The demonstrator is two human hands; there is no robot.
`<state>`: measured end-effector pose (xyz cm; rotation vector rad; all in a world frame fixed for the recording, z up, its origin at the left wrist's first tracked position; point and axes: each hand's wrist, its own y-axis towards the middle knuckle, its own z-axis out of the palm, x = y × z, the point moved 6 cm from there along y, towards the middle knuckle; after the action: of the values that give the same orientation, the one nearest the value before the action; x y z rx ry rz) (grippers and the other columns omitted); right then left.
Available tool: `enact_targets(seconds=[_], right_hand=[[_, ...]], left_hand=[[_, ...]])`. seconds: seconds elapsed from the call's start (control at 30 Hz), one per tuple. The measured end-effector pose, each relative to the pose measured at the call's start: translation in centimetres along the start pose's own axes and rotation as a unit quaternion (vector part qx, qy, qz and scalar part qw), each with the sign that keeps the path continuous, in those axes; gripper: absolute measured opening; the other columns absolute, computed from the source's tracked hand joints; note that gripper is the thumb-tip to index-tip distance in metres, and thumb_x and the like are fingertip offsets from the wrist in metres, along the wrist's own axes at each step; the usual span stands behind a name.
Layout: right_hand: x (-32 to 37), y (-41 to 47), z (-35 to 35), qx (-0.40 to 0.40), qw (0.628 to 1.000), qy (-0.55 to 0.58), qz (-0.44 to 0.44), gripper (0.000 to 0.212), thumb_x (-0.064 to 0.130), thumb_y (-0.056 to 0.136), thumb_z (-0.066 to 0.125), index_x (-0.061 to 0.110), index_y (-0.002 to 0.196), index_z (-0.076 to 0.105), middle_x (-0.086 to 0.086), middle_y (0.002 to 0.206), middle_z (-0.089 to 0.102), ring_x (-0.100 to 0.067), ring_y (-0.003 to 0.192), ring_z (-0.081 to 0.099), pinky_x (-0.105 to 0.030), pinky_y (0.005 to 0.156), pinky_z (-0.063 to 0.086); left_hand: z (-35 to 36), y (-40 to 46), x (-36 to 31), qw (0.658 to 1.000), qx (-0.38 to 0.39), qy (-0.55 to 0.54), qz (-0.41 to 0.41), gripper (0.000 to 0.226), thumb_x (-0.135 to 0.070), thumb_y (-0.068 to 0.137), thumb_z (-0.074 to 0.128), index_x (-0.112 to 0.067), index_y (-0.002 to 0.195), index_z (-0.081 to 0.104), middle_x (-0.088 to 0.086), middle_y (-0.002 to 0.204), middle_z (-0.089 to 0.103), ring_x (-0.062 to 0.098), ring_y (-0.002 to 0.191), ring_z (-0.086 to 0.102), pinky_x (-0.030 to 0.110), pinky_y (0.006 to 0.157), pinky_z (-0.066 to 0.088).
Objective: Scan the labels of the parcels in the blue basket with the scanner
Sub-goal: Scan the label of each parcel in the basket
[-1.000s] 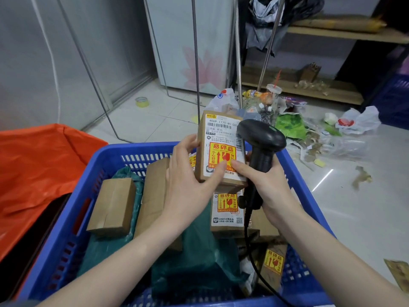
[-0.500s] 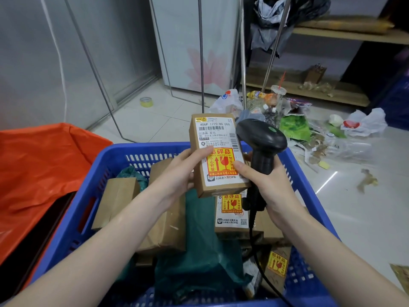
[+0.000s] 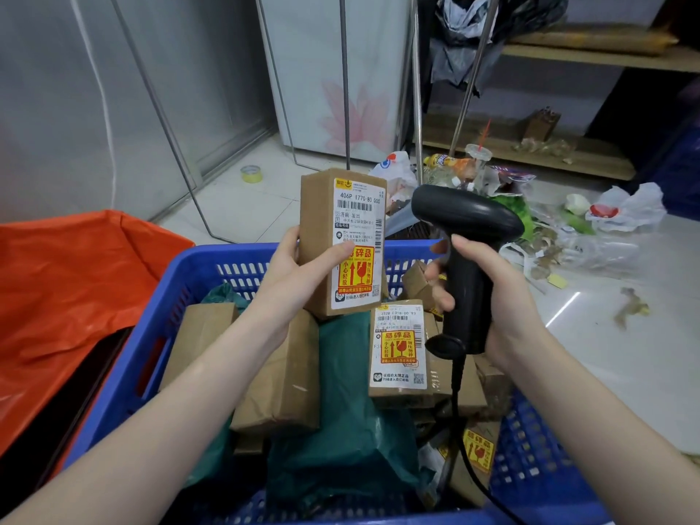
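Observation:
My left hand (image 3: 299, 274) holds a brown cardboard parcel (image 3: 342, 236) upright above the blue basket (image 3: 159, 323), its white label with a yellow fragile sticker facing me. My right hand (image 3: 496, 293) grips the black corded scanner (image 3: 466, 244) by its handle, just right of the parcel, its head level with the label's top. Inside the basket lie several more brown parcels, among them a labelled box (image 3: 397, 354), a plain box (image 3: 280, 380) and a dark green mailer bag (image 3: 341, 418).
An orange bag (image 3: 64, 293) lies left of the basket. Litter and plastic bags (image 3: 621, 210) are strewn over the white floor at the right. A yellow tape roll (image 3: 252, 173) sits on the floor near metal poles and a wooden shelf behind.
My right hand has let go of the parcel and drawn the scanner away to the right. My left hand alone now holds the parcel, raised and turned more upright.

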<state>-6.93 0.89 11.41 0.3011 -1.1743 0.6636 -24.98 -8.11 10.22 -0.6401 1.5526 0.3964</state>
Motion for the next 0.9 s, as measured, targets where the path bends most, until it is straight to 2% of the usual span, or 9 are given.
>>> enact_targets(seconds=[0.13,0.3,0.4,0.6,0.8,0.9], right_hand=[[0.52,-0.37,0.40,0.027,1.000,-0.010,0.012,0.029,0.037,0.073,0.064,0.010,0.081,0.059,-0.007,0.065,0.058,-0.014,0.040,0.043,-0.022,0.043,0.037],[0.72,-0.60,0.57,0.021,0.998,-0.060,0.009,0.028,0.036,0.073,0.064,0.009,0.075,0.057,-0.007,0.061,0.059,-0.015,0.038,0.043,-0.024,0.045,0.036],[0.61,-0.66,0.70,0.021,0.998,-0.061,0.008,0.027,0.036,0.073,0.065,0.010,0.074,0.057,-0.007,0.060,0.059,-0.015,0.039,0.043,-0.024,0.044,0.037],[0.58,-0.64,0.67,0.017,0.997,-0.070,0.009,0.029,0.036,0.072,0.064,0.009,0.080,0.057,-0.006,0.060,0.058,-0.015,0.040,0.042,-0.024,0.045,0.036],[0.50,-0.64,0.61,0.018,0.997,-0.076,0.016,0.023,0.033,0.079,0.063,0.011,0.077,0.056,-0.005,0.059,0.058,-0.014,0.040,0.042,-0.023,0.045,0.037],[0.41,-0.66,0.69,0.013,0.997,-0.078,0.022,0.024,0.033,0.075,0.064,0.011,0.074,0.055,-0.006,0.058,0.058,-0.015,0.039,0.041,-0.024,0.045,0.036]], left_hand=[[-0.16,-0.21,-0.28,1.000,-0.010,0.008,0.018,0.057,-0.037,0.076,0.070,-0.030,0.126,0.044,-0.008,0.112,0.065,0.009,0.098,0.065,0.021,0.072,0.053],[-0.19,-0.14,-0.32,0.999,-0.014,0.023,0.027,0.062,-0.039,0.075,0.071,-0.031,0.128,0.041,-0.007,0.116,0.062,0.010,0.100,0.064,0.020,0.071,0.052],[-0.18,-0.09,-0.27,0.999,-0.019,0.028,0.029,0.063,-0.040,0.074,0.071,-0.031,0.128,0.041,-0.008,0.116,0.063,0.009,0.099,0.064,0.019,0.069,0.051],[-0.16,0.01,-0.17,0.999,-0.018,0.030,0.030,0.063,-0.040,0.074,0.072,-0.031,0.128,0.042,-0.007,0.116,0.063,0.011,0.100,0.065,0.023,0.073,0.053],[-0.12,0.03,-0.03,0.999,-0.016,0.034,0.028,0.064,-0.043,0.072,0.073,-0.031,0.127,0.042,-0.009,0.115,0.063,0.010,0.101,0.064,0.028,0.078,0.054],[-0.04,-0.03,0.01,0.999,-0.017,0.042,0.029,0.066,-0.043,0.072,0.071,-0.030,0.129,0.041,-0.009,0.115,0.062,0.011,0.101,0.063,0.025,0.075,0.053]])
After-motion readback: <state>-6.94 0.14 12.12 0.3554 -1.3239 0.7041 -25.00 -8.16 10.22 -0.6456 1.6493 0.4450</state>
